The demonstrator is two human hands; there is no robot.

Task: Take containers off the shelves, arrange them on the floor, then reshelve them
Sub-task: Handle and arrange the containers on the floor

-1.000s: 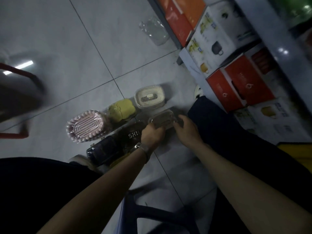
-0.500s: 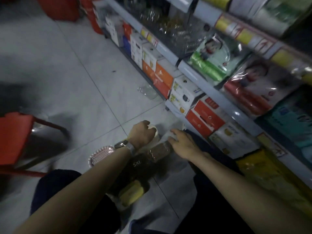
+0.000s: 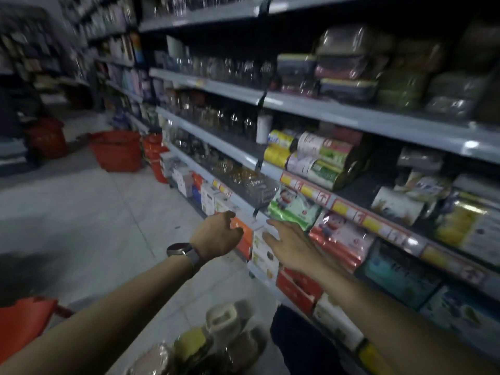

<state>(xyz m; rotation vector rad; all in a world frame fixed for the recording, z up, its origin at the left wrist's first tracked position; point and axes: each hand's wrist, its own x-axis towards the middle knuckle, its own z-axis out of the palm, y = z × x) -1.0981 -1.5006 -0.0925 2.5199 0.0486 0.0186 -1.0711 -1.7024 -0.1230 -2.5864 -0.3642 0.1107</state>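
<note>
Several small containers lie on the floor tiles at the bottom of the view: a cream lidded box point(image 3: 223, 319), a yellow one point(image 3: 191, 345), a brownish clear one point(image 3: 244, 347) and a pink scalloped one point(image 3: 151, 361). Both my hands are raised above them toward the grey shelves point(image 3: 319, 109). My left hand point(image 3: 217, 235), with a watch on its wrist, has loosely curled fingers and holds nothing. My right hand point(image 3: 290, 243) reaches out flat with straight fingers, in front of the boxed goods on the bottom shelf. Neither hand touches a container.
The shelving runs along the right, holding glass jars point(image 3: 216, 120), wrapped packs point(image 3: 290, 207) and boxes point(image 3: 246, 239). Red baskets point(image 3: 117, 151) stand on the floor further down the aisle. A red stool point(image 3: 24, 323) is at the lower left. My dark-clothed knee point(image 3: 300, 345) is beside the containers.
My view has swung up from the floor to the shelves. Both hands have left the brownish clear container on the floor and risen toward the lower shelf.
</note>
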